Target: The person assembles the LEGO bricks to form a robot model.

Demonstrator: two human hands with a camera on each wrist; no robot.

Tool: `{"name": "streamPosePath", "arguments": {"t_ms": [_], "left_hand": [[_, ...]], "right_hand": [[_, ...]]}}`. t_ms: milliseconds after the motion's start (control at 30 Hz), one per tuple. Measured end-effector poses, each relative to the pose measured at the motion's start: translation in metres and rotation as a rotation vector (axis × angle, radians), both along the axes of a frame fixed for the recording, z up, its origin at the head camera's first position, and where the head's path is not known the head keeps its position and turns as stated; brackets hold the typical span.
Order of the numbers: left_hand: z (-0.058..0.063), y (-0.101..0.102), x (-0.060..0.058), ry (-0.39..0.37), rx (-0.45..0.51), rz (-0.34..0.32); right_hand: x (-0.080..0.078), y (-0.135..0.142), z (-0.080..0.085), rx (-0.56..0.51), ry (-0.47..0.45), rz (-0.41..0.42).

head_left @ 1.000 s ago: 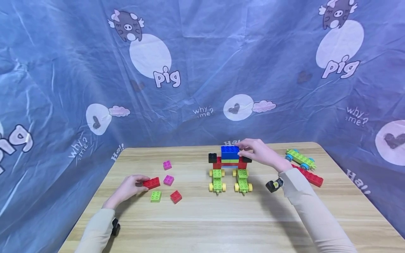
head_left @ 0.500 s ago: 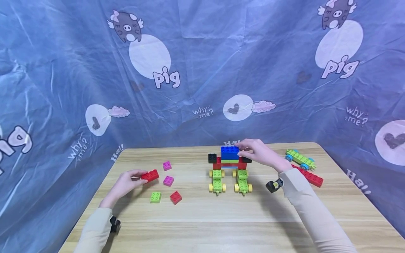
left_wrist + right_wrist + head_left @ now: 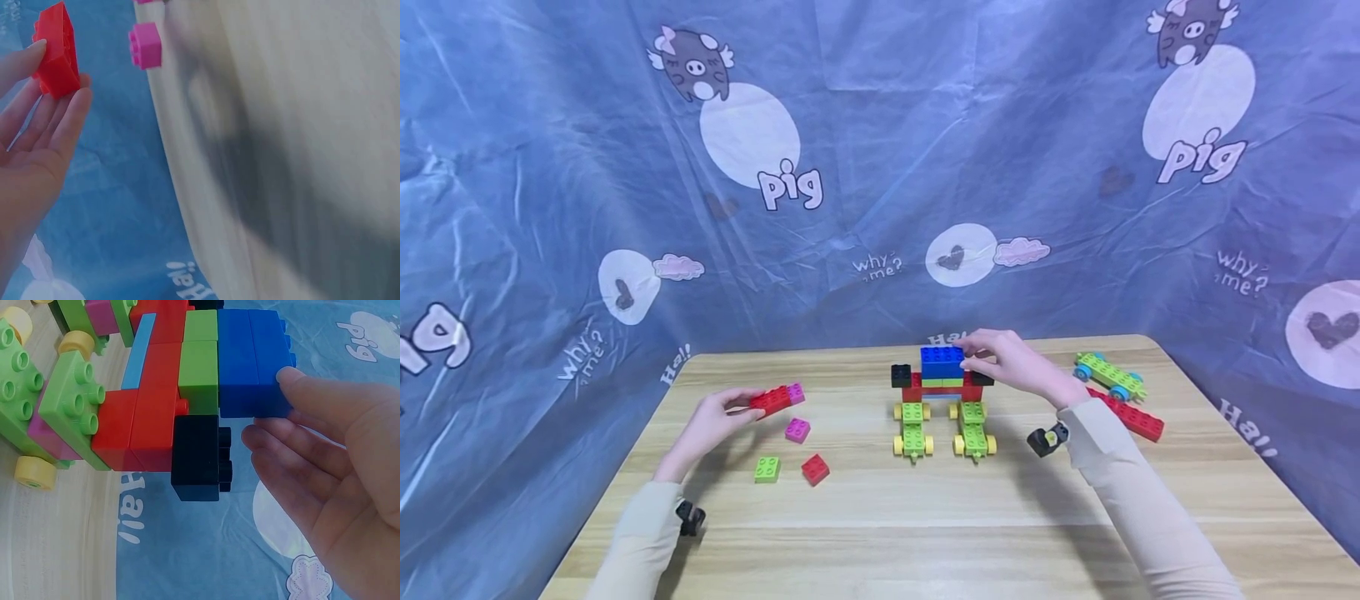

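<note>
In the head view my left hand pinches a red brick between thumb and fingers. The left wrist view shows the red brick raised off the table, its studs towards the thumb. On the right, my right hand holds the right end of the stacked blue bricks at the top of a built figure. In the right wrist view the thumb lies on the studded face of the blue bricks, fingers behind. Below them come green, red and black bricks, on wheeled green bases.
Near the left hand lie magenta bricks, a green brick and a small red brick. At the right are a green wheeled base and a long red brick. A blue patterned cloth hangs behind the wooden table.
My left hand has lifted the red brick and carried it away from me and slightly right, in front of the farther magenta brick. The right hand stays at the blue bricks.
</note>
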State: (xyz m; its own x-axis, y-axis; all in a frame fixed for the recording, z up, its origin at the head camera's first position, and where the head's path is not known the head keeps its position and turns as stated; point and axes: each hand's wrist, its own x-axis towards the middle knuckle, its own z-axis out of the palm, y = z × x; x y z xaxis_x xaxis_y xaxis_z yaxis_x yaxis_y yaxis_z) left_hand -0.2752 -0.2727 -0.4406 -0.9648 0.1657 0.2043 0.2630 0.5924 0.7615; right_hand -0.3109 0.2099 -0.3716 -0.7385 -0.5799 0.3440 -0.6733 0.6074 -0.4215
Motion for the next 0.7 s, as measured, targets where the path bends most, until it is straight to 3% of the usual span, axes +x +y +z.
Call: {"name": "streamPosePath", "arguments": {"t_ms": [433, 700], "left_hand": [[0.019, 0.036, -0.015, 0.015, 0.089, -0.129], [0.031, 0.058, -0.02, 0.015, 0.074, -0.155]], "right_hand": [[0.0, 0.001, 0.0, -0.003, 0.006, -0.002], [0.0, 0.001, 0.0, 0.007, 0.028, -0.008]]}}
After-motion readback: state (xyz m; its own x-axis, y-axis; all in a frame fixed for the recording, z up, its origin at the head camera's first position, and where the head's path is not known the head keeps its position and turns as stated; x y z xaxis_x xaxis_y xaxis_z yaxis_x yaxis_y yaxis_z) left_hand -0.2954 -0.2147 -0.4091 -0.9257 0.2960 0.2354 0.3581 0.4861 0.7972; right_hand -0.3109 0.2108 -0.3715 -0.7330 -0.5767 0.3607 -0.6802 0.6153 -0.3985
